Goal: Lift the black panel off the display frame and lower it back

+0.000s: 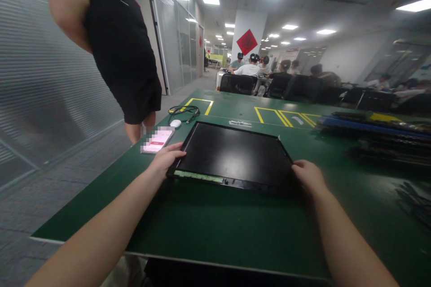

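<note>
Between my two hands is a flat black display panel point(232, 152), its dark screen facing up and a green strip showing along its near left edge. My left hand point(168, 157) grips its left side, the thumb lying over the frame. On the opposite side, my right hand point(308, 175) is closed on the right edge, with its lower fingers hidden. The panel is at or just above the green table point(229, 219); I cannot tell whether it touches. Beyond my left hand lie a phone point(157, 140) with a lit pink screen and a small white rounded object point(175, 123).
A coiled black cable point(184, 111) lies at the far left of the table. Stacked dark panels point(380, 132) and dark cables point(415, 202) occupy the right. Yellow tape point(283, 116) marks the far side. A person in black point(123, 45) stands at left; several people sit beyond.
</note>
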Motion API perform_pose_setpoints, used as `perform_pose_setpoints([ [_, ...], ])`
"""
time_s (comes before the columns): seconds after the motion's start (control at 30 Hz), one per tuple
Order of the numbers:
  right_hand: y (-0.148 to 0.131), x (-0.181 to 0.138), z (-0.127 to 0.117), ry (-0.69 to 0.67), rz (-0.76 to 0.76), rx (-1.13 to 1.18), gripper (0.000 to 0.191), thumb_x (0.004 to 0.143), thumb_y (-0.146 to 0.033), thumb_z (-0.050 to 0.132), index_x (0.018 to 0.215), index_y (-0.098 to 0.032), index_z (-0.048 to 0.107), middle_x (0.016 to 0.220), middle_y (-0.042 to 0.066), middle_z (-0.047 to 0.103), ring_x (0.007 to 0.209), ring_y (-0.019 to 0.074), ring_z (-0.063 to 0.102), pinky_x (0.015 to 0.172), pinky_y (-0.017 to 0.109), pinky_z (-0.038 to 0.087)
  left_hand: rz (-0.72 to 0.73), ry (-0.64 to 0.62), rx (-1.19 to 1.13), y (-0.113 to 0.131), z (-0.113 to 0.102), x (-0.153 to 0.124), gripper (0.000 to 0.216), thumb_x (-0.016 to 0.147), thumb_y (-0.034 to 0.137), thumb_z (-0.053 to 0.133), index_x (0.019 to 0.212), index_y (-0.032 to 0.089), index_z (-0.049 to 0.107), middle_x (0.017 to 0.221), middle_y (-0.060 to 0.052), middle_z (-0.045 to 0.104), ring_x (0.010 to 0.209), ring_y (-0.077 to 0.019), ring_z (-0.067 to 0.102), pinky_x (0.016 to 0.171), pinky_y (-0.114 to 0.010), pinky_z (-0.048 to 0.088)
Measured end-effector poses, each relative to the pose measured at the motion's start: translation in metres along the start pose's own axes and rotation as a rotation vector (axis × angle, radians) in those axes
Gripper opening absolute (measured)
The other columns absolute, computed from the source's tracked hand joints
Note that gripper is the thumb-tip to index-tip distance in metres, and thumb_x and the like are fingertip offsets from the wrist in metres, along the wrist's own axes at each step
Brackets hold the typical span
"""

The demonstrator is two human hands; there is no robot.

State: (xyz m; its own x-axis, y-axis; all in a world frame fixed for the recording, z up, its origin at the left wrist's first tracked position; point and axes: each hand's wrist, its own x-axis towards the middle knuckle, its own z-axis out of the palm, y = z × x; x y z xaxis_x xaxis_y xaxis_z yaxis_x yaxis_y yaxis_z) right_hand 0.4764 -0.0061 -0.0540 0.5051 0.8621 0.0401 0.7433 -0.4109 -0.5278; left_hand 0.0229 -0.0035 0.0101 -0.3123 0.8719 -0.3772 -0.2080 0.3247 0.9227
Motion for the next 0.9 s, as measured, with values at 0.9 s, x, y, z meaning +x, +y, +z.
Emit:
perform_pose_setpoints([
  [0.9, 0.0037, 0.0068, 0.007, -0.024, 0.144, 0.336, 0.021, 0.069, -0.027, 0.067, 0.087, -0.02, 0.075, 0.088, 0.01, 0.075, 0.078, 0.0235, 0.067, 0.062, 0.031, 0.05, 0.061, -0.098, -0.062, -0.0052, -0.0043, 0.0077, 0.069, 0.077, -0.01, 0.068, 0.139, 0.017, 0.059, 0.086, -0.007, 0.081, 0.047, -0.0178, 0.072, 0.051, -0.027, 0.063],
])
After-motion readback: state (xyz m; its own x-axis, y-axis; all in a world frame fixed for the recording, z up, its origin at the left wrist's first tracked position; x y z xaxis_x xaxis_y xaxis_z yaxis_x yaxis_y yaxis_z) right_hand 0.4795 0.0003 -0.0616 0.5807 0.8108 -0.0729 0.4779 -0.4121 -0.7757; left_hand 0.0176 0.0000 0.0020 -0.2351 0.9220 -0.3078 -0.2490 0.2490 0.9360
